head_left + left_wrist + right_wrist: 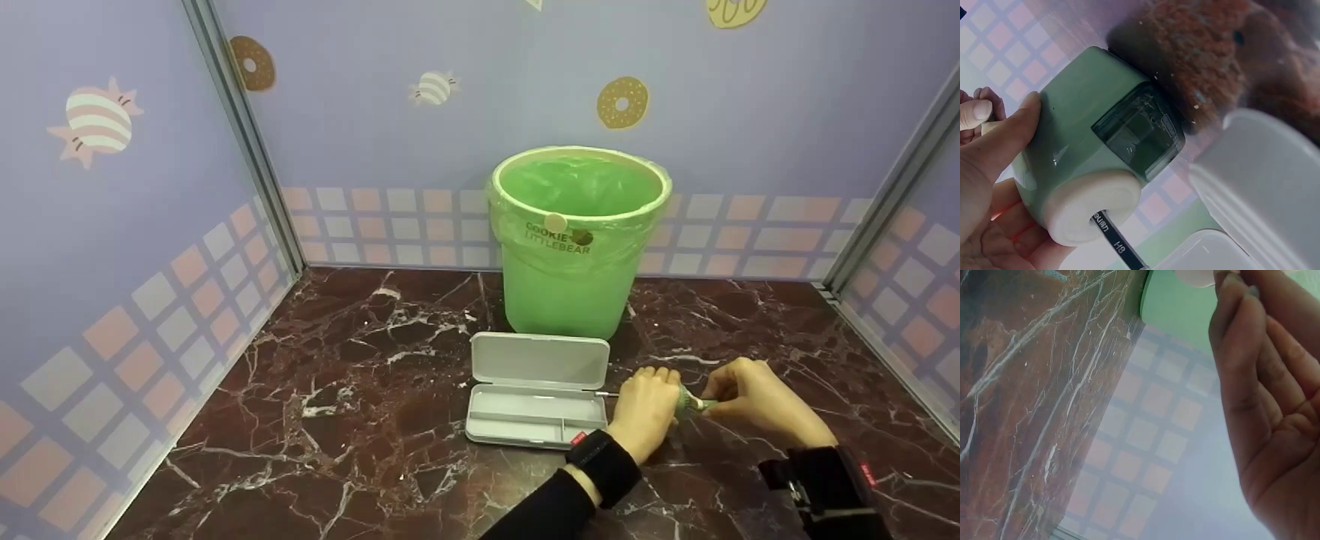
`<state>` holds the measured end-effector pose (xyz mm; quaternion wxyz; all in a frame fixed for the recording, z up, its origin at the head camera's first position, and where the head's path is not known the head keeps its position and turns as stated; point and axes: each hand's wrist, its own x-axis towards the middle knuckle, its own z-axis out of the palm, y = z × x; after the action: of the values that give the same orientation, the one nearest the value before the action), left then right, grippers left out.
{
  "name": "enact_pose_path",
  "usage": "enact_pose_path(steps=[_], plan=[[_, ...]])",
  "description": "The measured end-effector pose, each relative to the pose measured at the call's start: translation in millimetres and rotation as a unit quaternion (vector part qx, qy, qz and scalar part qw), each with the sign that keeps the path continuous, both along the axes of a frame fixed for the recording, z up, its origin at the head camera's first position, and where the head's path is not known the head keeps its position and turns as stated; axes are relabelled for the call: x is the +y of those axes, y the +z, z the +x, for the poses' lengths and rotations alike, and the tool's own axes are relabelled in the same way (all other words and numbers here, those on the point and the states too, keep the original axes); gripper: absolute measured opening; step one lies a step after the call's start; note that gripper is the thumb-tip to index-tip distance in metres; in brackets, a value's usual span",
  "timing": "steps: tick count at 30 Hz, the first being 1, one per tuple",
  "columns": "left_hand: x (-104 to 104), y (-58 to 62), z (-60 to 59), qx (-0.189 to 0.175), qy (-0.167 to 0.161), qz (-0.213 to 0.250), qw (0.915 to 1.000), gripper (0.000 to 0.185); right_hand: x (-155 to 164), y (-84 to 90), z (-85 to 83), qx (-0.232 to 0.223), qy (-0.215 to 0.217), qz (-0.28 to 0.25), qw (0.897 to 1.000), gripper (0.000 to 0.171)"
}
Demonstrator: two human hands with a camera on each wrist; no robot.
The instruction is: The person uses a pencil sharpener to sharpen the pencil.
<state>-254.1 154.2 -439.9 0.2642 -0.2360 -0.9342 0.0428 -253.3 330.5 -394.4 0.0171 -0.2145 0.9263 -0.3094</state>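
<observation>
My left hand (pixel 645 409) grips a green pencil sharpener (pixel 1072 107) on the marbled tabletop, fingers and thumb around its body. A black pencil (pixel 1117 242) marked HB sticks into the round cream front of the sharpener; its tip is hidden inside. Behind the dark see-through window (pixel 1140 132) are some shavings. On the sharpener's other side, my right hand (pixel 757 397) pinches the crank handle (pixel 709 406) between thumb and fingers. Left of the left hand lies a white pencil case (pixel 517 405) with its lid raised, the pencil reaching toward its right edge.
A green waste bin (pixel 570 289) with a clear plastic liner stands right behind the pencil case. Patterned purple panels (pixel 375 142) close off the back and both sides. Small white specks lie on the dark tabletop (pixel 360 465).
</observation>
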Motion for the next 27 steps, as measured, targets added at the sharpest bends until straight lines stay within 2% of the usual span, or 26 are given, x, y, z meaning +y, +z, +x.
enact_pose_path(steps=[3,7,15,20,27], plan=[[0.1,-0.8,0.1,0.011,-0.008,-0.002,0.9999,0.053,-2.4,2.0,-0.4,0.039,-0.023,0.019,0.999,0.009],[-0.2,-1.6,-0.4,0.018,-0.014,0.001,0.9997,0.051,-8.9,4.1,-1.2,0.069,-0.066,0.029,0.995,0.011],[-2.7,-2.5,-2.4,0.013,-0.021,0.003,0.9997,0.051,-16.1,0.3,-23.8,0.154,-0.087,0.067,0.982,0.020],[-3.3,-2.9,-2.1,0.012,-0.020,0.000,0.9997,0.054,-21.3,-7.8,-35.6,0.166,-0.107,0.078,0.977,0.020],[-3.3,-2.3,-2.1,0.001,-0.018,-0.014,0.9997,0.061,-25.5,-25.4,-48.2,0.138,-0.121,0.085,0.979,0.017]])
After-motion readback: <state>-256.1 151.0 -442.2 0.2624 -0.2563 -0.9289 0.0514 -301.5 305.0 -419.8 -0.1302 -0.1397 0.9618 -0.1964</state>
